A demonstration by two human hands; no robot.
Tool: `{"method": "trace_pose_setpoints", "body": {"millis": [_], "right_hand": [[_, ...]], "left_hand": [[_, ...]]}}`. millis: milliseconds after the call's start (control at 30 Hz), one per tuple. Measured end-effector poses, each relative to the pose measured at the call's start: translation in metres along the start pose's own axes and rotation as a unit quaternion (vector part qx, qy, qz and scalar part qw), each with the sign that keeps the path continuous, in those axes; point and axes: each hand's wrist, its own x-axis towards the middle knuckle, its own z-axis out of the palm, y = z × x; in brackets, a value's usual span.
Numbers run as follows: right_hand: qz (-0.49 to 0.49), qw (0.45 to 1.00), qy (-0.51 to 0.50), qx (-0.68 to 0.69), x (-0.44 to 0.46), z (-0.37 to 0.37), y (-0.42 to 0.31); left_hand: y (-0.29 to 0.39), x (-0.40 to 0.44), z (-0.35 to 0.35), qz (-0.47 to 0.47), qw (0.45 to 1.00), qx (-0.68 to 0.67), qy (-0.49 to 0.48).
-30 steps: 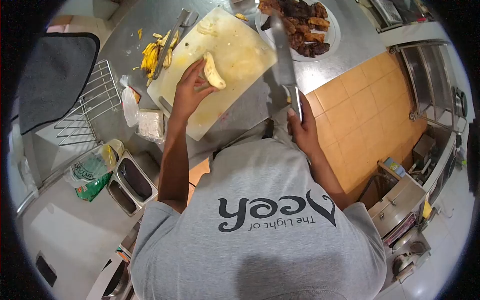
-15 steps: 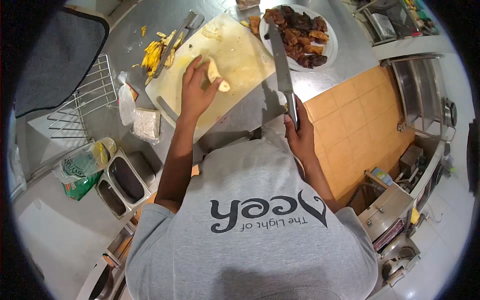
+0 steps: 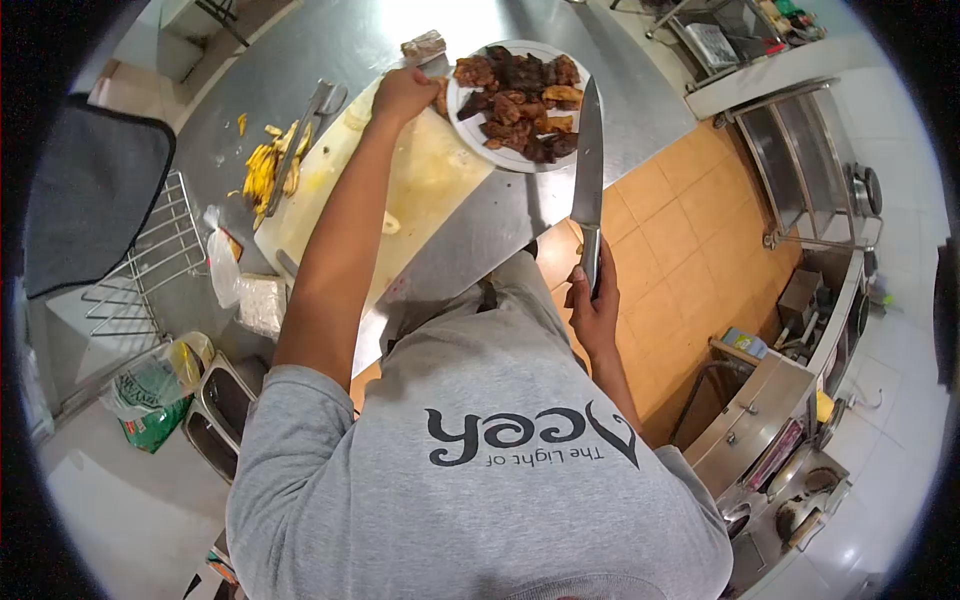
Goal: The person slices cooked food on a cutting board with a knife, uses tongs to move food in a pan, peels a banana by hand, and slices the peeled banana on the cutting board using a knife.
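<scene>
My left hand (image 3: 403, 95) reaches to the far corner of the pale cutting board (image 3: 425, 185), its fingers curled beside a brown fried piece (image 3: 441, 96) at the plate's left edge. What lies between the fingertips is hidden. Below my forearm, the end of a peeled banana (image 3: 391, 225) shows on the board. In my right hand (image 3: 596, 312) is a large kitchen knife (image 3: 589, 160), gripped by its handle with the blade pointing away from me. Near the blade stands a white plate (image 3: 480, 148) heaped with dark brown fried pieces (image 3: 520, 100).
Yellow banana peels (image 3: 262, 172) lie left of the board, under a long metal utensil (image 3: 290, 160). A wrapped block (image 3: 424, 46) sits behind the board. A wire rack (image 3: 140, 260), a clear-wrapped pack (image 3: 262, 305) and metal containers (image 3: 222, 395) are at the left.
My left hand has let go of the banana, leaving it on the board, and moved to the far corner by the plate. The knife stays in my right hand. The view has shifted.
</scene>
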Motion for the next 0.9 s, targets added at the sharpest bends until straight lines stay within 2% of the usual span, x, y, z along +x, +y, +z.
{"method": "trace_pose_setpoints", "body": {"millis": [100, 167, 200, 300, 333, 433, 500, 533, 600, 633, 667, 700, 733, 833, 900], "right_hand": [[0.027, 0.999, 0.009, 0.023, 0.004, -0.013, 0.008], [0.033, 0.999, 0.009, 0.019, 0.012, -0.025, 0.011], [0.024, 0.999, 0.009, 0.023, 0.018, -0.031, 0.011], [-0.005, 1.000, -0.007, 0.028, 0.039, -0.050, 0.009], [-0.013, 0.999, -0.019, 0.027, 0.048, -0.056, 0.008], [-0.031, 0.998, -0.058, 0.019, 0.076, -0.070, 0.000], [-0.045, 0.995, -0.090, -0.007, 0.094, -0.079, 0.004], [-0.055, 0.992, -0.115, -0.005, 0.100, -0.082, -0.003], [-0.072, 0.984, -0.160, -0.014, 0.110, -0.088, -0.009], [-0.073, 0.980, -0.183, -0.018, 0.114, -0.090, -0.010], [-0.079, 0.976, -0.202, -0.016, 0.119, -0.089, -0.010], [-0.082, 0.972, -0.220, -0.015, 0.122, -0.087, -0.008], [-0.080, 0.968, -0.237, -0.014, 0.120, -0.087, -0.006], [-0.042, 0.954, -0.294, -0.023, 0.118, -0.077, -0.014], [-0.068, 0.945, -0.318, -0.039, 0.113, -0.065, -0.014]], "left_hand": [[-0.014, -0.003, 0.000, -0.006, 0.994, -0.097, 0.056], [-0.010, -0.016, -0.015, -0.060, 0.988, -0.110, 0.084], [-0.004, -0.024, -0.022, -0.092, 0.974, -0.182, 0.099], [0.042, -0.043, -0.033, -0.172, 0.932, -0.305, 0.089], [0.046, -0.036, -0.023, -0.181, 0.934, -0.300, 0.075], [0.056, -0.022, 0.005, -0.032, 0.960, -0.277, 0.029], [0.069, -0.038, 0.004, -0.063, 0.990, -0.023, 0.121], [0.078, -0.055, -0.010, -0.051, 0.987, -0.006, 0.152], [0.033, -0.082, -0.026, 0.065, 0.964, -0.041, 0.253], [0.030, -0.109, -0.043, 0.033, 0.961, -0.040, 0.271], [0.017, -0.130, -0.057, -0.036, 0.962, 0.008, 0.272], [-0.006, -0.153, -0.063, -0.091, 0.964, -0.032, 0.247], [-0.022, -0.177, -0.071, -0.045, 0.975, 0.012, 0.216], [-0.011, -0.227, -0.076, -0.190, 0.976, -0.056, 0.086], [-0.016, -0.242, -0.071, -0.142, 0.983, -0.082, 0.082]]}}
